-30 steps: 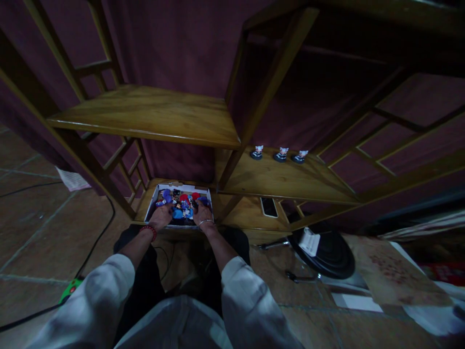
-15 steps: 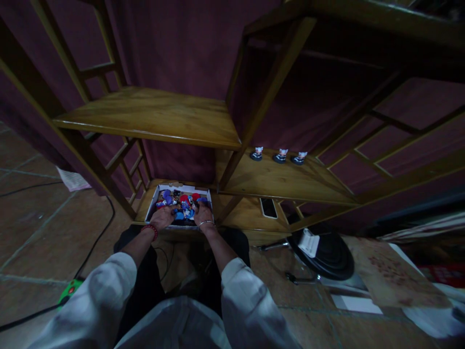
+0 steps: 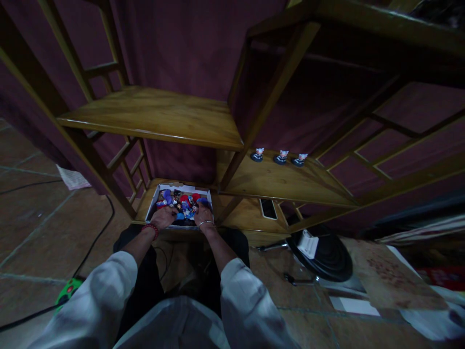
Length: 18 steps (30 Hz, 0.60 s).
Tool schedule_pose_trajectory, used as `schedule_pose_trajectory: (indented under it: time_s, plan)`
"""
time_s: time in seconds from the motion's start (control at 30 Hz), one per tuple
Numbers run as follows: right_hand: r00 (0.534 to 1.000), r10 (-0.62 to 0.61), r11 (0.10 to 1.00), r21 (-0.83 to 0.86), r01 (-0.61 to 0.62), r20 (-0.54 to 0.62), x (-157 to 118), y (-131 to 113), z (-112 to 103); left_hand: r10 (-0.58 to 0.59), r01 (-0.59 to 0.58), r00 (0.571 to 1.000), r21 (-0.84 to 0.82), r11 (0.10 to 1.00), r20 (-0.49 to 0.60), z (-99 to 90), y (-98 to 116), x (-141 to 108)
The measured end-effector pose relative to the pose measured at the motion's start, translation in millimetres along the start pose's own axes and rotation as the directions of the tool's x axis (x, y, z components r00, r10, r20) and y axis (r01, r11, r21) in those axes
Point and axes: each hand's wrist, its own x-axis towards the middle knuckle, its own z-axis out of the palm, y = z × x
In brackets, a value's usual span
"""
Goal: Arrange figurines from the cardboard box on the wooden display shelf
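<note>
A shallow white cardboard box [image 3: 149,208] sits on the low shelf in front of my knees. Small, colourful figurines [image 3: 187,201] in red, blue and purple lie jumbled inside it. My left hand [image 3: 164,217], a red bead bracelet on its wrist, reaches over the box's near left part with bent fingers among the pieces. Over the near right part is my right hand [image 3: 203,214], wearing a silver bangle, its fingers curled down at the figurines. Both hands look closed at the fingertips, but dim light and small size hide what is between them.
Three small figurines [image 3: 281,157] on dark round bases stand in a row on the right shelf [image 3: 286,179]. A phone [image 3: 268,209] lies on the lower board. A wooden shelf board [image 3: 156,116] juts out above the box. To the right is a black stool seat [image 3: 323,254].
Both hands stay in the box with only slight finger shifts among the figurines. The view has moved very little.
</note>
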Motion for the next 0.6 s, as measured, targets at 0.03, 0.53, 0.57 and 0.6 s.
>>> schedule_pose_trajectory:
  time_s: [0.03, 0.53, 0.57, 0.6]
  plan:
    - [1.000, -0.008, 1.000, 0.003, 0.008, -0.014, 0.3, 0.5, 0.6, -0.004, 0.004, 1.000, 0.001, 1.000, -0.002, -0.3, 0.7, -0.7]
    - [0.998, -0.015, 1.000, -0.005, 0.015, -0.066, 3.7, 3.9, 7.7, -0.054, 0.055, 0.997, 0.031, 0.998, -0.047, -3.9, 4.7, -3.8]
    - [0.998, -0.008, 1.000, -0.005, 0.008, -0.067, 3.2, 3.5, 7.0, -0.054, 0.056, 0.998, 0.035, 0.998, -0.045, -4.0, 4.9, -4.1]
    - [0.998, 0.000, 1.000, -0.005, 0.000, -0.064, 2.7, 3.0, 6.2, -0.054, 0.055, 0.998, 0.039, 0.998, -0.039, -4.1, 5.2, -4.5]
